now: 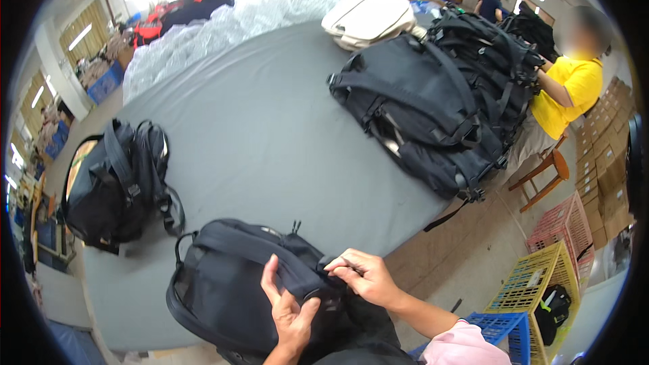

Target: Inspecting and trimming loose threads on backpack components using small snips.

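Observation:
A black backpack (230,290) lies on the near edge of the grey-covered table, right in front of me. My right hand (368,278) pinches a dark strap (330,263) at the bag's right end, fingertips pressed together. Just left of it, my left hand (292,318) is at the lower end of the padded shoulder strap (267,253), its thumb and fingers spread apart. Part of the bag's lower right side is hidden behind my hands and dark clothing.
Another black backpack (118,186) stands on the table's left. Several black backpacks (419,94) and a cream bag (368,20) fill its far right, before a person in yellow (573,88). Clear plastic wrapping (250,20) lines the back. Plastic crates (534,284) and a stool (547,176) stand right.

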The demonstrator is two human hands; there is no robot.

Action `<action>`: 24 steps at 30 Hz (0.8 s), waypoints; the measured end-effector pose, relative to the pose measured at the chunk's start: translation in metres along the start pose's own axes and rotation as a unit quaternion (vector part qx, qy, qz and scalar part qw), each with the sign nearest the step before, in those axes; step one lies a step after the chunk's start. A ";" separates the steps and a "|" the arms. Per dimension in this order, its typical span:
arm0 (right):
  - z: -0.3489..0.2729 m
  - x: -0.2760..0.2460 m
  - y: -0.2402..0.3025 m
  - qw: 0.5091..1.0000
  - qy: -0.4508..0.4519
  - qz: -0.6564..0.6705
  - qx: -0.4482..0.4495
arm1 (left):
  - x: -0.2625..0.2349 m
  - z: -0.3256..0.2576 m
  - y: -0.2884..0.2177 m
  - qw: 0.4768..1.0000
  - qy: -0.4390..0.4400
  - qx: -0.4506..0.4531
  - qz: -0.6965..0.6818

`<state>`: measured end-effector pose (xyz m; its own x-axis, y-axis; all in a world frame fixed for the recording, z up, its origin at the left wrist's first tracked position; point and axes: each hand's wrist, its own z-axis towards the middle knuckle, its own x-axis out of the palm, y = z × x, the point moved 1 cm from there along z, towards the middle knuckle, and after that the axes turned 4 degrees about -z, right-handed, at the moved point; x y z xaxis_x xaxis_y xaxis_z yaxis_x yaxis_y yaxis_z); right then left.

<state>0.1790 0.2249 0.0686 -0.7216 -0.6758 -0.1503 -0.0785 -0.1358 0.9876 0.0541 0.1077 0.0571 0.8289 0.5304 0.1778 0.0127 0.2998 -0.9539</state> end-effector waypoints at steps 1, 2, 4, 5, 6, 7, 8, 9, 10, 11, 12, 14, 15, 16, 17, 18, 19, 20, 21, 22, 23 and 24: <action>0.005 0.001 -0.003 1.000 0.013 -0.013 0.005 | 0.005 -0.004 -0.006 0.996 -0.057 -0.039 -0.062; 0.005 0.003 -0.009 0.995 0.026 -0.056 -0.073 | 0.015 -0.009 -0.014 0.980 -0.129 -0.076 -0.131; 0.004 0.003 0.003 0.992 0.081 -0.055 -0.078 | 0.009 -0.025 -0.013 0.939 -0.168 -0.186 -0.237; 0.003 0.006 0.004 0.989 0.103 -0.062 -0.084 | -0.004 -0.036 -0.006 0.918 -0.135 -0.256 -0.271; 0.002 0.011 0.001 0.982 0.107 -0.092 -0.129 | -0.003 -0.041 -0.005 0.899 -0.173 -0.272 -0.295; 0.002 0.012 -0.001 0.975 0.126 -0.121 -0.138 | -0.007 -0.045 -0.001 0.901 -0.163 -0.273 -0.295; -0.001 0.013 -0.002 0.973 0.141 -0.117 -0.139 | -0.012 -0.051 0.005 0.866 -0.147 -0.313 -0.362; -0.003 0.013 -0.004 0.971 0.159 -0.114 -0.139 | -0.009 -0.047 0.000 0.822 -0.132 -0.353 -0.427; -0.003 0.012 -0.004 0.976 0.156 -0.069 -0.135 | -0.002 -0.041 -0.014 0.779 -0.164 -0.417 -0.439; -0.003 0.012 -0.007 0.977 0.150 -0.072 -0.137 | -0.001 -0.039 -0.011 0.779 -0.157 -0.419 -0.438; 0.000 0.012 -0.009 0.987 0.141 -0.039 -0.062 | 0.001 -0.036 -0.011 0.716 -0.093 -0.410 -0.558; 0.003 0.008 -0.005 0.983 0.160 -0.014 0.086 | 0.007 -0.033 -0.019 0.626 -0.058 -0.410 -0.661; 0.001 0.007 -0.007 0.984 0.155 -0.016 0.084 | 0.014 -0.027 -0.032 0.636 -0.105 -0.470 -0.604; -0.002 0.009 -0.012 0.972 0.167 0.091 0.142 | 0.015 -0.029 -0.028 0.664 -0.056 -0.485 -0.567; -0.005 0.011 -0.017 0.944 0.177 0.196 0.197 | 0.017 -0.030 -0.021 0.689 -0.007 -0.497 -0.527; -0.004 0.011 -0.023 0.935 0.215 0.197 0.201 | 0.021 -0.030 -0.015 0.719 -0.014 -0.519 -0.462; -0.005 0.011 -0.024 0.936 0.216 0.196 0.199 | 0.022 -0.030 -0.015 0.745 0.004 -0.509 -0.431; -0.005 0.010 -0.021 0.932 0.210 0.219 0.198 | 0.021 -0.030 -0.014 0.760 0.010 -0.502 -0.412; -0.005 0.011 -0.019 0.927 0.206 0.243 0.198 | 0.018 -0.032 -0.012 0.774 0.013 -0.496 -0.393; -0.005 0.010 -0.011 0.925 0.191 0.271 0.187 | 0.015 -0.033 -0.011 0.774 0.010 -0.495 -0.394; -0.004 0.010 -0.009 0.924 0.194 0.272 0.188 | 0.011 -0.035 -0.011 0.819 0.040 -0.449 -0.355; -0.005 0.011 -0.008 0.925 0.206 0.270 0.170 | 0.007 -0.039 -0.012 0.858 0.071 -0.400 -0.315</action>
<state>0.1750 0.2153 0.0588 -0.4012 -0.8072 0.4330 -0.0457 0.4897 0.8707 0.0815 0.0767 0.0600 0.5762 0.3436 0.7416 0.8154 -0.1786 -0.5507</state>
